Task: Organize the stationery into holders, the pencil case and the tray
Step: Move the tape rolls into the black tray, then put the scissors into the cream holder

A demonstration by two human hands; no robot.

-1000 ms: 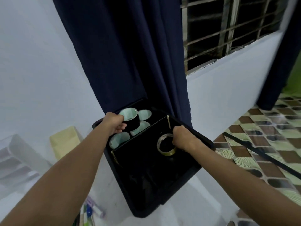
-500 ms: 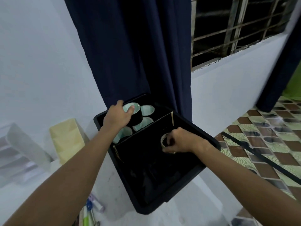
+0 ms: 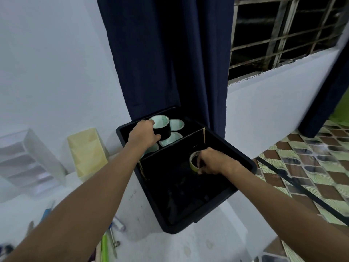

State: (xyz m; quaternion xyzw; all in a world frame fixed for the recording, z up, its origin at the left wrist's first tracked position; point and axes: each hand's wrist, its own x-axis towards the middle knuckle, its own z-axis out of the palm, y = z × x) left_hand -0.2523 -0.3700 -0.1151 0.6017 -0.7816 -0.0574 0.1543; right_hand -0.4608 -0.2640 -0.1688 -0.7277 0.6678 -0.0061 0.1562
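In the far compartment of the black tray (image 3: 243, 163), the left hand (image 3: 143, 136) has its fingers curled round a black tape roll (image 3: 162, 127), which now stands higher than a second ago, perched upon the other rolls (image 3: 176, 124) rather than level with them; whether it is being stacked or taken out I cannot tell. In the near compartment the right hand (image 3: 211, 162) pinches the yellow-green tape roll (image 3: 194, 163) through its core; that roll lay flat a second ago and is now tipped up on edge, so I judge it is being set upright or shifted to its place.

Both rolls are already inside the tray, so this part of the sorting looks close to done. The cardboard divider (image 3: 170, 146) runs between the two hands and limits sideways travel; the far compartment is crowded, with rolls touching one another, while the near one has dark open floor towards the viewer. The tray's far corner sits against the navy curtain (image 3: 160, 63), and its right corner seems to overhang the white table (image 3: 207, 242). Loose pens (image 3: 113, 241) lie near the left forearm, and a yellow holder (image 3: 88, 150) and white rack (image 3: 28, 157) stand well apart to the left.
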